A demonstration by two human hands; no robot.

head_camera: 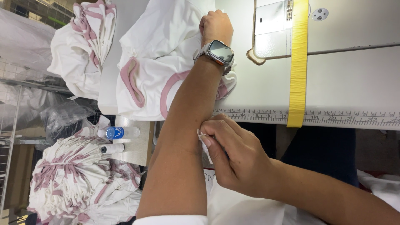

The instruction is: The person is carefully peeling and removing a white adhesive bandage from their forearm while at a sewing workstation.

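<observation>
The left hand (216, 26) sits at twelve o'clock, fist closed on the white garment (160, 58) with pink trim that lies on the table (354, 83); a watch (220, 53) rides its wrist. The right hand (235, 156), at five o'clock, pinches a small white scrap (205, 141) between thumb and fingers, close against the left forearm. By my reading the garment is gathered and gripped but not yet laid flat, so most of the handling is left. Around: a yellow tape (298, 62) crosses the table at two o'clock, over a ruler (333, 118) on its edge; a metal plate (273, 27) lies at one; a bottle (118, 132) at nine; piles of pink-striped pieces at eight (79, 179) and eleven (85, 46). The left forearm crosses over the right hand, crowding it.
</observation>
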